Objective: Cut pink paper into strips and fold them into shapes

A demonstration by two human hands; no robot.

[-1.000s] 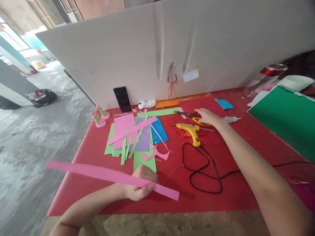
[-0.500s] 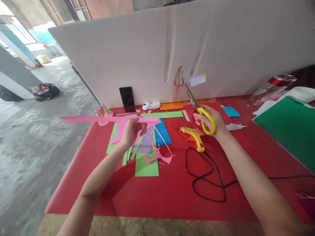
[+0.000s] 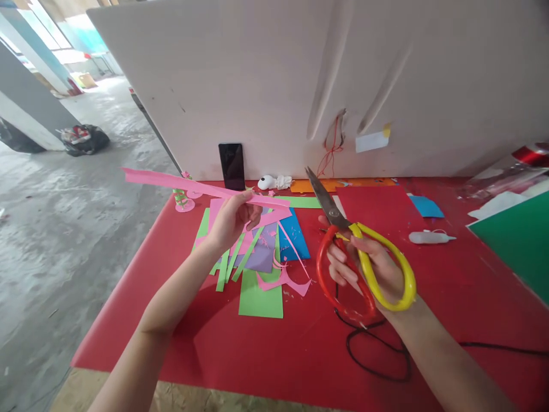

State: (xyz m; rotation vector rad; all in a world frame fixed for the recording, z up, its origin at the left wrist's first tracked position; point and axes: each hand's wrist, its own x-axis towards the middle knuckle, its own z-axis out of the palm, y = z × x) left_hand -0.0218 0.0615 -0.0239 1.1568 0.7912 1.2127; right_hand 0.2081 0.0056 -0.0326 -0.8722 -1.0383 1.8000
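Note:
My left hand (image 3: pixel 235 220) pinches a long pink paper strip (image 3: pixel 184 184), holding it level above the table. The strip sticks out on both sides of the fingers. In my right hand (image 3: pixel 373 263) is a pair of scissors (image 3: pixel 332 212) with one red and one yellow handle. Its blades point up and away, pressed nearly together, apart from the strip. Beneath my left hand lie green strips (image 3: pixel 234 257), a purple sheet (image 3: pixel 261 252), a blue sheet (image 3: pixel 298 240), a green sheet (image 3: pixel 261 294) and a pink cut-out scrap (image 3: pixel 285 280). The glue gun is mostly hidden behind the scissors.
A phone (image 3: pixel 231 166) leans on the white board (image 3: pixel 240 74) at the back. Small pink-and-green paper pieces (image 3: pixel 184 203) stand at the left. To the right lie a glue bottle (image 3: pixel 431 237), a blue scrap (image 3: pixel 426 206), a green sheet (image 3: pixel 518 234) and a black cord (image 3: pixel 377 372).
The scissors have come nearer the camera and turned, so both handles now show large over the glue gun. My left hand still holds the pink strip, now tilted differently. The view has shifted somewhat.

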